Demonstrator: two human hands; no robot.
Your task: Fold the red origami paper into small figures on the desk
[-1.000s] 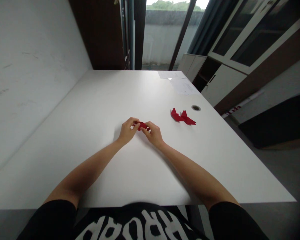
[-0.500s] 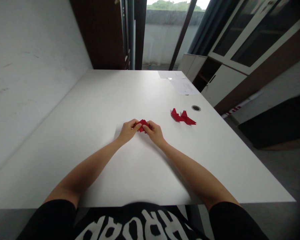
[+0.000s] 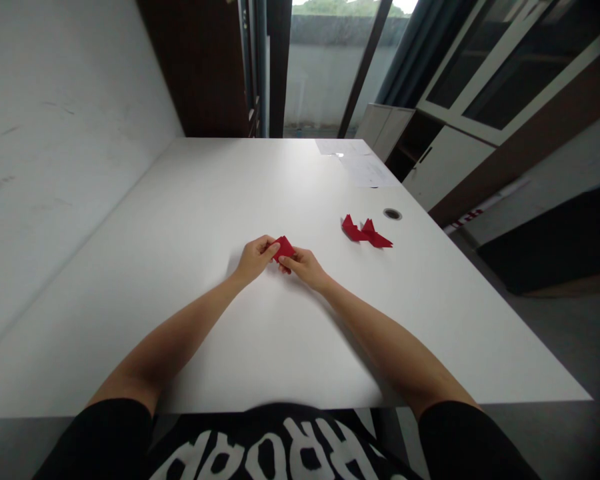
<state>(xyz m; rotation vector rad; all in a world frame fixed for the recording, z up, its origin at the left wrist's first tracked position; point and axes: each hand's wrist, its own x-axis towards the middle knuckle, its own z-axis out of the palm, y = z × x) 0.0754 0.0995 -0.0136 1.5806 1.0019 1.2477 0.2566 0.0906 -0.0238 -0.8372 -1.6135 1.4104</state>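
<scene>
A small piece of folded red paper [image 3: 285, 248] is held between my two hands, just above the middle of the white table [image 3: 220, 200]. My left hand [image 3: 254, 259] pinches its left side, thumb on top. With thumb and fingers, my right hand [image 3: 305, 266] grips the lower right edge. Fingertips beneath the paper are mostly hidden. Off to the right, two folded red paper shapes [image 3: 375, 238] with pointed tips lie on the table, touching or nearly touching each other.
White paper sheets [image 3: 367, 171] lie at the far right of the table. A round cable hole [image 3: 393, 214] sits close to the right edge. A wall [image 3: 70, 133] runs along the left side, and a cabinet [image 3: 447, 160] stands beyond the table on the right.
The folded red paper has turned in my hands and shows a broader flat face. My right thumb and fingers have shifted slightly left and down along its lower edge.
</scene>
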